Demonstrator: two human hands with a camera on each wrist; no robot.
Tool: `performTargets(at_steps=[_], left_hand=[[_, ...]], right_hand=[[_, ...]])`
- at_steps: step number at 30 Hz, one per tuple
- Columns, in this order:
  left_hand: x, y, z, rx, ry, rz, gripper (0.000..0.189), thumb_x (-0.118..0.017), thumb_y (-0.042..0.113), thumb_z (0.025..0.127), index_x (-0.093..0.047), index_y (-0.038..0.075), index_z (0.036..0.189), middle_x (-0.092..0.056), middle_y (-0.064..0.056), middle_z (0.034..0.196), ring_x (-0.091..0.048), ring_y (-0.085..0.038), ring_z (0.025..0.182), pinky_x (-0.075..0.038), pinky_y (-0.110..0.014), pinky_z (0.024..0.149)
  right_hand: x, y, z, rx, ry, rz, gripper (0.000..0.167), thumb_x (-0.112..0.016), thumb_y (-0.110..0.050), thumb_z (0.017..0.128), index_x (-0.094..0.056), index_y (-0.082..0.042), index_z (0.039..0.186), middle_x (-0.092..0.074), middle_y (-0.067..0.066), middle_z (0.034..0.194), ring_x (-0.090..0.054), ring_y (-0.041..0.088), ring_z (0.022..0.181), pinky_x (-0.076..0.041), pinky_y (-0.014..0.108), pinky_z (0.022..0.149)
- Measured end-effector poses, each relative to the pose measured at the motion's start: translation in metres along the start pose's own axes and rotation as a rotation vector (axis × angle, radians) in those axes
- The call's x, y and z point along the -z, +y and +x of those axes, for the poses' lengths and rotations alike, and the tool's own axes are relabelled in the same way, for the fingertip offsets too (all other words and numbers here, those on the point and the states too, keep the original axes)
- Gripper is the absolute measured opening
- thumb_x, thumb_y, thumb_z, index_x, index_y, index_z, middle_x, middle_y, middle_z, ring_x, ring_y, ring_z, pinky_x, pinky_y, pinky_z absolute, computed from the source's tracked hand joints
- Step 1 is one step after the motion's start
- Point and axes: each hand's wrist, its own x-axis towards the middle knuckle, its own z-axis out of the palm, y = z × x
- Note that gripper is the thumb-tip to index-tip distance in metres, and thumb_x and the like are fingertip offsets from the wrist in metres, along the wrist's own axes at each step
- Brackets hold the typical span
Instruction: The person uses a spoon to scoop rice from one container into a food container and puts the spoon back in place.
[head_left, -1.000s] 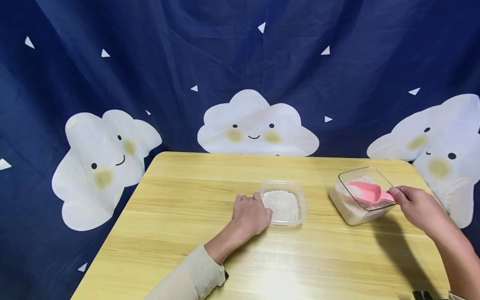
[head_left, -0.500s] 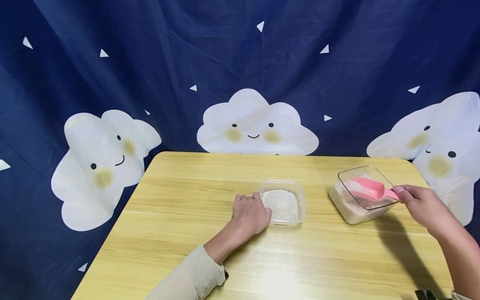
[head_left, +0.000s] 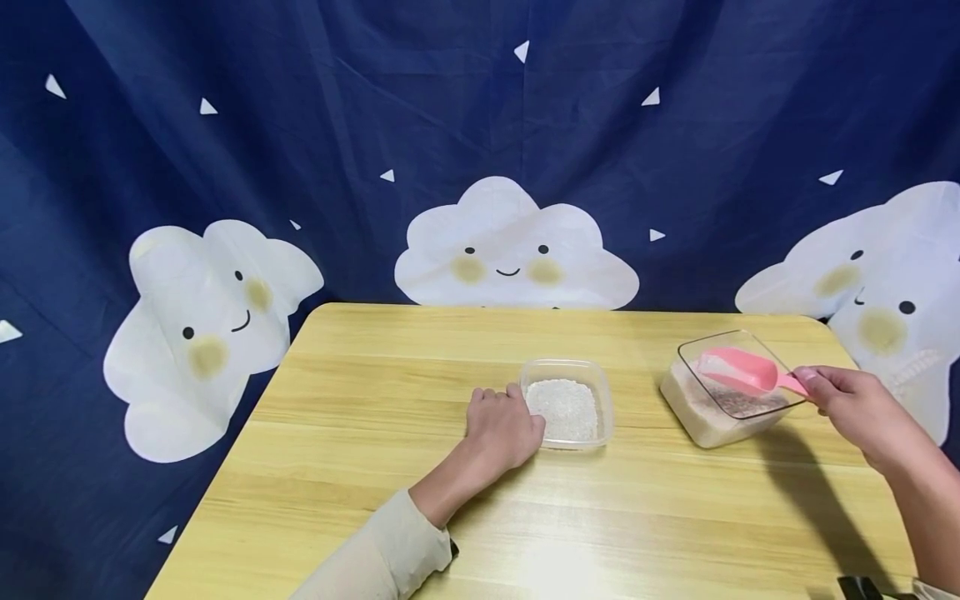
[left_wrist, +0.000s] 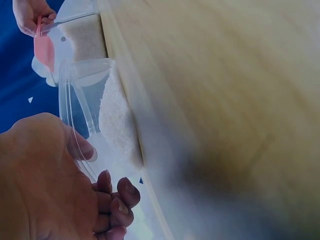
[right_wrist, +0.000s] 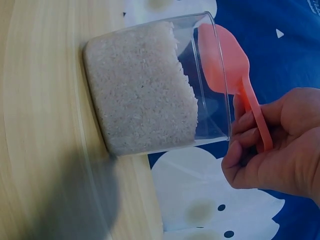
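Observation:
My left hand holds the near-left side of a small clear plastic container with white rice in its bottom. In the left wrist view the thumb lies over its rim, fingers curled below. At the right, my right hand grips the handle of a pink scoop. The scoop's bowl is at the mouth of a taller clear square container, above the rice inside. In the right wrist view the bowl overlaps the container's rim; some white rice shows in it from the head.
Both containers stand on a light wooden table, the taller one near its right edge. Behind hangs a dark blue curtain printed with white clouds. A black strap shows by the right sleeve.
My right hand has drawn the scoop up out of the rice and slightly to the right. The left hand and small container have stayed put.

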Motion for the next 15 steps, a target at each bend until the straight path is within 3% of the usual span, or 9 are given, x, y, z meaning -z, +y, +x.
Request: performTargets(at_steps=[8, 11, 15], left_hand=[[0.0011, 0.0002, 0.0001, -0.001, 0.008, -0.011, 0.036, -0.037, 0.039, 0.098, -0.051, 0.006, 0.096, -0.056, -0.005, 0.076, -0.048, -0.024, 0.072, -0.034, -0.036, 0.079], [0.0016, 0.0004, 0.0, -0.005, 0.009, -0.007, 0.036, -0.036, 0.039, 0.098, -0.051, 0.006, 0.097, -0.057, -0.005, 0.076, -0.049, -0.024, 0.072, -0.035, -0.036, 0.079], [0.0018, 0.0005, -0.0001, -0.002, 0.003, -0.004, 0.036, -0.036, 0.039, 0.098, -0.051, 0.006, 0.096, -0.057, -0.006, 0.076, -0.049, -0.024, 0.072, -0.035, -0.036, 0.078]], right_hand=[[0.0018, 0.0007, -0.0008, 0.012, -0.003, 0.066, 0.04, -0.036, -0.021, 0.112, -0.065, 0.007, 0.112, -0.051, -0.012, 0.081, -0.043, -0.003, 0.077, -0.036, 0.019, 0.066], [0.0016, -0.0003, -0.0011, 0.014, -0.004, 0.106, 0.034, -0.037, -0.022, 0.112, -0.069, -0.014, 0.103, -0.05, -0.013, 0.078, -0.043, 0.0, 0.076, -0.035, 0.022, 0.066], [0.001, -0.0049, -0.0008, 0.026, -0.001, 0.136, 0.033, -0.037, -0.023, 0.112, -0.066, -0.031, 0.096, -0.051, -0.015, 0.078, -0.043, 0.001, 0.075, -0.035, 0.024, 0.066]])
